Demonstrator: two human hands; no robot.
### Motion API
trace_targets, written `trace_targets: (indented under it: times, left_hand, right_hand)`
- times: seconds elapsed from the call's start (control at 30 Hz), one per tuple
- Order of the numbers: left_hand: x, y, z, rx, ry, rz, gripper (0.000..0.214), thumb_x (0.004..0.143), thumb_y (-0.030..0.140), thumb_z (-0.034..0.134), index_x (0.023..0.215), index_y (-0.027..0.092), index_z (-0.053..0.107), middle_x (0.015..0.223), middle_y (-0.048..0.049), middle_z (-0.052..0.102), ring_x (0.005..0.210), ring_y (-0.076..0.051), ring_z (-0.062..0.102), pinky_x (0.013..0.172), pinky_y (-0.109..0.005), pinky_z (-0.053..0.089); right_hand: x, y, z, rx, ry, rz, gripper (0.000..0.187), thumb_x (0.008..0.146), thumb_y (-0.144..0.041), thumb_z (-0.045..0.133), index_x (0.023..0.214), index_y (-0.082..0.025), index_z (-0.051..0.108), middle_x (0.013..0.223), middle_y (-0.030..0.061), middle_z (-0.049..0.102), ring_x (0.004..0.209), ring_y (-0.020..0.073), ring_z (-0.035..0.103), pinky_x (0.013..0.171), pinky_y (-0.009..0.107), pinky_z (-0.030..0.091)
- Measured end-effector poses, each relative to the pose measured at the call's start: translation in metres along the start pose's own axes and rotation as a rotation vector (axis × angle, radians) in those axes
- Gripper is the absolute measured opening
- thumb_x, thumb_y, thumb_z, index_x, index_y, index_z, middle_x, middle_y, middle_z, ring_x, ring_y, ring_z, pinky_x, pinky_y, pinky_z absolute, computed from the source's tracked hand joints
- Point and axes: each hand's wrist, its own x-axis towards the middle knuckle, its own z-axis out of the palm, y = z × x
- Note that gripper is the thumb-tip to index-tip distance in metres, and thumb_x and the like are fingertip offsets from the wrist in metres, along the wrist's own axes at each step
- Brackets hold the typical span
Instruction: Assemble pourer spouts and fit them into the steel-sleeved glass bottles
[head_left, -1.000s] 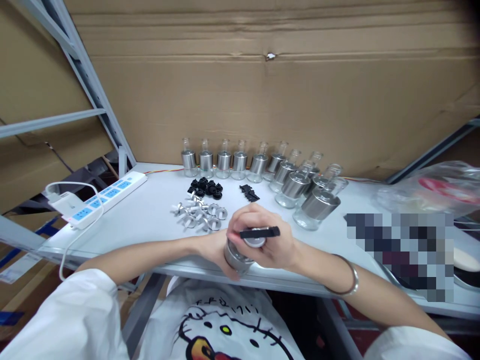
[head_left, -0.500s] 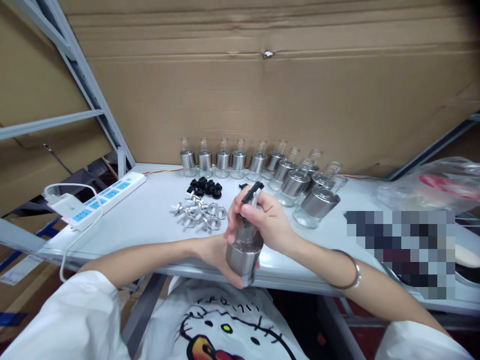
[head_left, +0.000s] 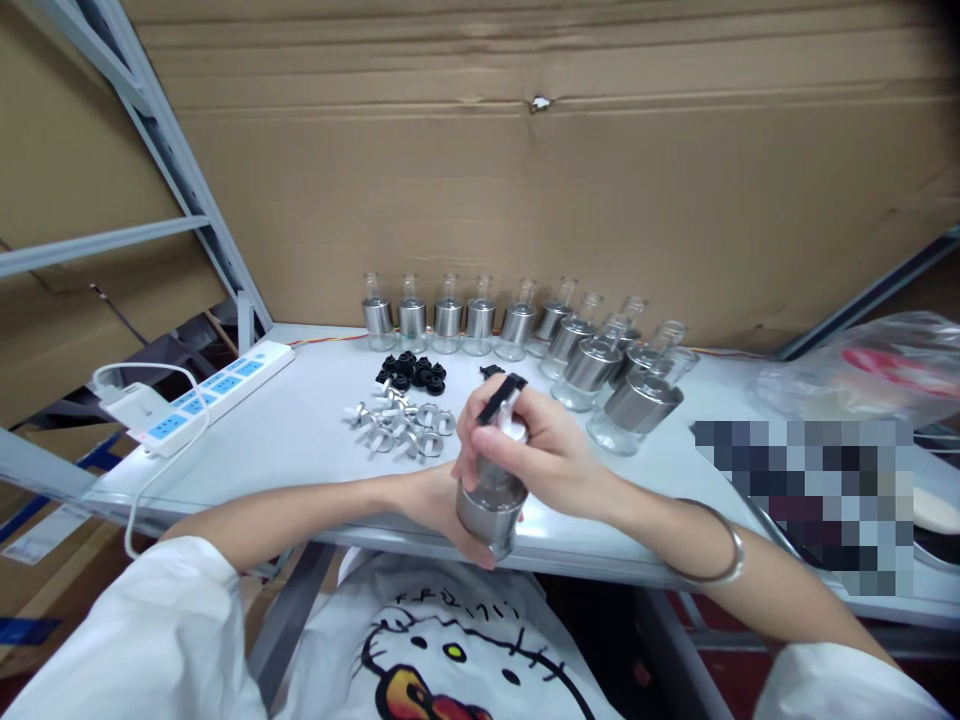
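A glass bottle with a brushed-metal sleeve [head_left: 491, 513] is held tilted at the table's front edge. My left hand [head_left: 442, 508] is closed around its lower body. My right hand [head_left: 544, 445] is closed at the neck, gripping a silver pourer spout with a black tip [head_left: 501, 398]. Fingers cover most of the joint between spout and neck. Just beyond the hands lie a heap of silver pourer parts [head_left: 405, 425] and a pile of black stoppers [head_left: 412, 372]. A small black piece [head_left: 492, 371] rests behind my right hand.
Several sleeved glass bottles [head_left: 448, 318] stand along the back, curving forward on the right [head_left: 637, 405]. A white power strip [head_left: 217, 398] with a plugged-in cable is at the left. A clear plastic bag [head_left: 870, 365] and a blurred-out patch [head_left: 810, 500] occupy the right side.
My right hand has turned a little and sits slightly lower on the spout, whose black tip has shifted slightly. My left hand still holds the bottle.
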Motion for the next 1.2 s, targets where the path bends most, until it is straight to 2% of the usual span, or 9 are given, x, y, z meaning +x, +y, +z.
trace_targets:
  times: [0.07, 0.17, 0.3, 0.4, 0.47, 0.73, 0.9, 1.0, 1.2]
  left_hand:
    - [0.002, -0.006, -0.002, -0.067, -0.044, 0.018, 0.04, 0.058, 0.022, 0.079, 0.095, 0.015, 0.063, 0.091, -0.0009, 0.061, 0.092, -0.02, 0.06, 0.085, -0.028, 0.048]
    - [0.006, -0.014, -0.005, -0.159, -0.068, 0.007, 0.054, 0.049, 0.033, 0.087, 0.093, 0.016, 0.063, 0.091, -0.0028, 0.062, 0.088, -0.019, 0.058, 0.082, -0.032, 0.049]
    - [0.006, -0.013, -0.006, -0.178, -0.008, -0.01, 0.054, 0.048, 0.034, 0.089, 0.091, 0.015, 0.063, 0.089, -0.0034, 0.062, 0.085, -0.017, 0.058, 0.082, -0.033, 0.049]
    - [0.004, -0.006, -0.005, -0.17, 0.009, 0.043, 0.05, 0.052, 0.026, 0.085, 0.095, 0.014, 0.061, 0.089, -0.0021, 0.061, 0.086, -0.017, 0.057, 0.084, -0.033, 0.048]
    - [0.004, -0.003, -0.004, -0.144, 0.011, 0.065, 0.057, 0.054, 0.024, 0.083, 0.104, 0.014, 0.059, 0.093, -0.0018, 0.061, 0.091, -0.018, 0.057, 0.088, -0.034, 0.046]
    - [0.007, -0.016, -0.003, -0.17, -0.092, 0.055, 0.059, 0.049, 0.041, 0.089, 0.095, 0.017, 0.06, 0.091, -0.0026, 0.06, 0.086, -0.017, 0.057, 0.08, -0.032, 0.049]
    - [0.006, -0.02, -0.006, -0.226, -0.09, -0.011, 0.058, 0.055, 0.047, 0.085, 0.098, 0.017, 0.061, 0.098, -0.0058, 0.061, 0.092, -0.019, 0.058, 0.084, -0.035, 0.048]
    - [0.006, -0.018, -0.004, -0.212, -0.082, -0.015, 0.062, 0.047, 0.044, 0.089, 0.096, 0.017, 0.062, 0.094, -0.0042, 0.061, 0.089, -0.018, 0.057, 0.082, -0.034, 0.048]
    - [0.006, -0.014, -0.002, -0.161, -0.049, 0.056, 0.062, 0.042, 0.033, 0.092, 0.093, 0.017, 0.062, 0.092, -0.0021, 0.06, 0.088, -0.017, 0.055, 0.084, -0.032, 0.046]
  right_hand:
    - [0.002, 0.003, -0.001, 0.243, 0.04, 0.12, 0.023, 0.088, -0.04, 0.057, 0.085, -0.022, 0.044, 0.067, -0.0044, 0.057, 0.054, 0.0115, 0.06, 0.053, 0.027, 0.05]
    - [0.006, 0.011, -0.001, 0.367, 0.178, 0.107, 0.027, 0.085, -0.042, 0.062, 0.085, -0.022, 0.043, 0.071, -0.0053, 0.055, 0.057, 0.0103, 0.061, 0.055, 0.026, 0.052]
    - [0.007, 0.018, -0.003, 0.09, 0.251, -0.121, 0.018, 0.092, -0.039, 0.053, 0.087, -0.022, 0.047, 0.078, -0.0023, 0.055, 0.068, 0.0104, 0.058, 0.067, 0.03, 0.054]
    - [0.005, 0.018, -0.007, -0.176, 0.195, -0.308, 0.014, 0.09, -0.035, 0.056, 0.087, -0.023, 0.049, 0.076, -0.0013, 0.057, 0.069, 0.012, 0.057, 0.072, 0.033, 0.053]
    - [0.002, 0.014, -0.007, -0.232, 0.153, -0.338, 0.016, 0.085, -0.034, 0.062, 0.085, -0.023, 0.049, 0.074, -0.0017, 0.058, 0.069, 0.0128, 0.058, 0.072, 0.034, 0.054]
    - [0.008, -0.007, 0.001, 0.379, 0.27, 0.094, 0.029, 0.087, -0.045, 0.058, 0.075, -0.021, 0.047, 0.066, -0.0061, 0.054, 0.053, 0.0072, 0.056, 0.065, 0.029, 0.057]
    - [0.016, -0.004, -0.003, 0.525, 0.373, 0.178, 0.041, 0.079, -0.055, 0.065, 0.071, -0.02, 0.045, 0.067, -0.0058, 0.052, 0.056, 0.0068, 0.057, 0.065, 0.024, 0.054]
    - [0.013, -0.006, -0.002, 0.483, 0.331, 0.088, 0.04, 0.081, -0.058, 0.061, 0.073, -0.022, 0.045, 0.072, -0.0043, 0.052, 0.061, 0.009, 0.059, 0.062, 0.025, 0.053]
    - [0.0, -0.027, -0.014, 0.037, 0.316, -0.439, 0.021, 0.088, -0.047, 0.058, 0.088, -0.028, 0.049, 0.084, -0.0013, 0.056, 0.071, 0.0142, 0.061, 0.073, 0.035, 0.054]
